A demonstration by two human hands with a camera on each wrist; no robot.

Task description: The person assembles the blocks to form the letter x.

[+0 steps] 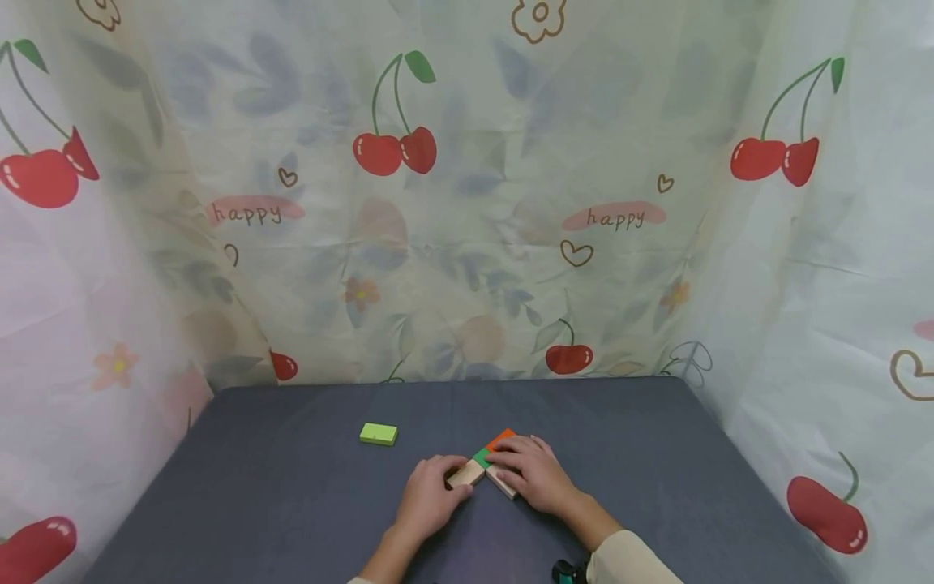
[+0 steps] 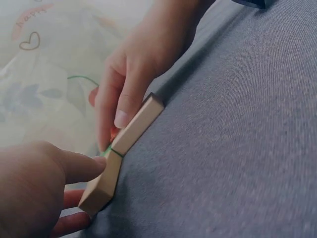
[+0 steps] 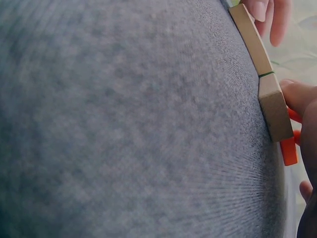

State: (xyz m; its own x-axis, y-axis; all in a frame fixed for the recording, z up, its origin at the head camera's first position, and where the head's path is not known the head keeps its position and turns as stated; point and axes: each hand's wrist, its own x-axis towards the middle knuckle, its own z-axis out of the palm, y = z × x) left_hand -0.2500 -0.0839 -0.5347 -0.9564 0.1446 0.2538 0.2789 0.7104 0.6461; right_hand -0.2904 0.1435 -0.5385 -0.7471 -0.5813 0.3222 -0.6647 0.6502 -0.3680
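Observation:
Several flat blocks lie together in a V on the dark cloth. The left arm's near end is a plain wooden block, with a small green block at the V's corner. My left hand grips this wooden block, thumb on the near side and fingers round the outer end. A second wooden block angles off to the right. My right hand holds it between thumb and fingers, its other fingers over an orange block behind. Both wooden blocks meet at a corner in the left wrist view.
A lime-green block lies apart, farther back on the left of the dark table. A printed curtain encloses the table at the back and sides. Near the right sleeve sits a black wrist device.

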